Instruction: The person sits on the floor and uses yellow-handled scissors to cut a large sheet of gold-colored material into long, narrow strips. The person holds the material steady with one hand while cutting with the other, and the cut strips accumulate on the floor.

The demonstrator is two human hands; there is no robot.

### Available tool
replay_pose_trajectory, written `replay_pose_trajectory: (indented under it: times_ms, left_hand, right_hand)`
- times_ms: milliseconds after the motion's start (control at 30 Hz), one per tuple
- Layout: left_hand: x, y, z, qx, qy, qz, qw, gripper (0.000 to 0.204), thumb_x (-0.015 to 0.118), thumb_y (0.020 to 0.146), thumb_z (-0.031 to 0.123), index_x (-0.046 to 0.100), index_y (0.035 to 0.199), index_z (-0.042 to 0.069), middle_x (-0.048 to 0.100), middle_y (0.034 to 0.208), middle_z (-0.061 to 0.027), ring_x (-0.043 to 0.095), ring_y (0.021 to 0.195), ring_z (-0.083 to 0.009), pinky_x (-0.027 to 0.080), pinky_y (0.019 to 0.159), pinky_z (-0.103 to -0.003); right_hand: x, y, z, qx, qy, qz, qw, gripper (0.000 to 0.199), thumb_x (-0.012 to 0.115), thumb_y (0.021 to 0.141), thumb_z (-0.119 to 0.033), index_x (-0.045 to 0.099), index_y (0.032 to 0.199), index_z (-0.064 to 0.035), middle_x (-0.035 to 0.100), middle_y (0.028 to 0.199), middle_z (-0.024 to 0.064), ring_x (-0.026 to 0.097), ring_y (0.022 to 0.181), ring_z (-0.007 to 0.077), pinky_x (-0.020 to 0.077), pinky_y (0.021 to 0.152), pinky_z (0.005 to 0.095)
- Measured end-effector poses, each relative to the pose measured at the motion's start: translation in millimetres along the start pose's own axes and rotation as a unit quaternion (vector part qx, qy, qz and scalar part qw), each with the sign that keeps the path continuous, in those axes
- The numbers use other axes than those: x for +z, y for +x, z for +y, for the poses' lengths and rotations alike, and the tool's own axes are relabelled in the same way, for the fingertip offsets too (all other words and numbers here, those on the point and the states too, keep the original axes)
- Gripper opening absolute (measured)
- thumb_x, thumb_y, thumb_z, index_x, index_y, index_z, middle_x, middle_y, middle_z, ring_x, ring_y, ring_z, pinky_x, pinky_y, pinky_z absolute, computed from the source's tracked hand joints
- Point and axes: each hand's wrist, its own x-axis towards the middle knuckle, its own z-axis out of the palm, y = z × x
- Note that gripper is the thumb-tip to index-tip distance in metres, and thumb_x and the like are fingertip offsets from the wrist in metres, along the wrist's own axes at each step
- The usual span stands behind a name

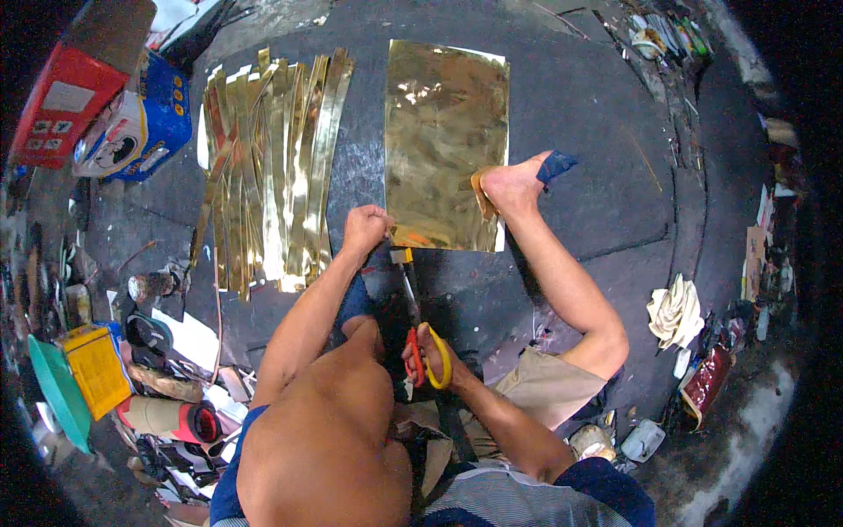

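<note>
A large shiny gold sheet (446, 140) lies on the dark floor ahead of me, white showing at some edges. My left hand (364, 230) is closed at its near left corner, fingers pinched on the edge. Held in my right hand (443, 356) is a pair of scissors (410, 294) with one red and one yellow handle. Their blades point away from me, tips close to the sheet's near edge, where a small gold piece shows; whether they touch it I cannot tell. Left of the sheet, many long gold strips (281, 167) lie in an overlapping pile.
My right foot (514, 186), in a blue-strapped sandal, rests by the sheet's right edge. Red and blue boxes (162, 114) stand at the far left. Clutter with a yellow box (95, 369) and a green dish (60, 391) fills the near left. A crumpled cream cloth (674, 312) lies right.
</note>
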Motion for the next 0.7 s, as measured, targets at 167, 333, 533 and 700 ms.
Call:
replay_pose_trajectory:
  times_ms: [167, 333, 533, 700]
  left_hand:
    - [3.1, -13.7, 35.9, -0.051, -0.015, -0.028, 0.998, 0.008, 0.063, 0.079, 0.006, 0.063, 0.074, -0.001, 0.062, 0.064, -0.0073, 0.057, 0.053, -0.0123, 0.045, 0.050, -0.027]
    - [2.9, -9.3, 32.3, -0.051, -0.007, -0.016, 0.999, 0.010, 0.064, 0.078, 0.005, 0.062, 0.070, -0.001, 0.061, 0.062, -0.0066, 0.056, 0.052, -0.0122, 0.045, 0.050, -0.026]
    - [5.4, -13.6, 40.4, -0.063, 0.010, -0.014, 0.998, 0.012, 0.063, 0.078, 0.006, 0.062, 0.067, 0.000, 0.062, 0.062, -0.0064, 0.056, 0.052, -0.0116, 0.044, 0.050, -0.027]
    - [7.0, -11.1, 30.4, -0.041, 0.015, -0.005, 0.999, 0.016, 0.065, 0.079, 0.011, 0.063, 0.068, -0.001, 0.062, 0.062, -0.0062, 0.055, 0.052, -0.0127, 0.044, 0.051, -0.028]
  right_hand:
    - [13.1, 18.3, -12.6, 0.036, -0.022, 0.015, 0.999, 0.077, 0.033, 0.087, -0.074, 0.056, 0.087, 0.0000, 0.053, 0.061, 0.0063, 0.057, 0.051, 0.0174, 0.0493, 0.049, 0.0314]
    - [10.7, 32.2, -5.8, 0.024, -0.054, 0.036, 0.998, 0.077, 0.035, 0.086, -0.075, 0.055, 0.087, -0.0005, 0.052, 0.060, 0.0060, 0.057, 0.050, 0.0177, 0.0494, 0.048, 0.0320]
    - [6.8, 17.4, -7.3, 0.022, 0.025, -0.021, 0.999, 0.080, 0.035, 0.082, -0.078, 0.054, 0.087, -0.0009, 0.052, 0.061, 0.0065, 0.056, 0.050, 0.0179, 0.0511, 0.050, 0.0324]
    - [-4.1, 41.8, -11.8, -0.015, 0.039, 0.008, 0.999, 0.082, 0.033, 0.083, -0.079, 0.054, 0.087, 0.0003, 0.052, 0.060, 0.0072, 0.056, 0.049, 0.0183, 0.0517, 0.050, 0.0327]
